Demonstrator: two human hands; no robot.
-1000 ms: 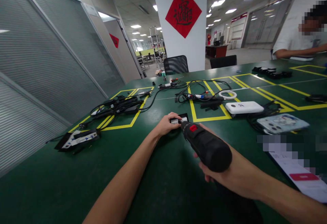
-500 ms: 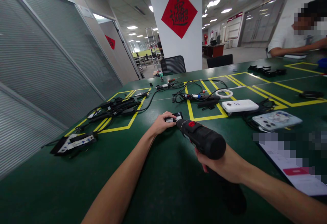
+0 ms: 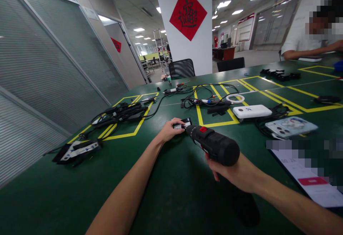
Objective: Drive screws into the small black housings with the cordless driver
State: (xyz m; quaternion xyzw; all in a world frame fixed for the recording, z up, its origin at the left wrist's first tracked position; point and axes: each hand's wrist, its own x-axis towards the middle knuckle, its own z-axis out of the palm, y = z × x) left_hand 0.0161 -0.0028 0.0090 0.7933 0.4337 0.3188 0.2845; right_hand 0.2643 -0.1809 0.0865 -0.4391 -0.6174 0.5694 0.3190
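Observation:
My right hand [image 3: 230,172] is wrapped round the grip of a black electric screwdriver [image 3: 214,145] with a red switch on top. Its nose points left and away, at a small black and white part [image 3: 184,123] lying on the green table [image 3: 166,192]. My left hand [image 3: 169,130] rests on the table with its fingers closed on that small part, holding it at the tool's tip. The tip itself is hidden between the tool and my fingers.
Yellow tape marks boxes on the table. Black cables and adapters [image 3: 120,113] lie at the left, a flat black part [image 3: 76,150] nearer. A white box [image 3: 252,111], a phone [image 3: 291,126] and papers [image 3: 308,177] lie at the right. Another person [image 3: 313,38] sits at the far right.
The view has swung slightly right. The screwdriver has dropped lower and more level, its nose still at the small part. My left hand has stayed on the part.

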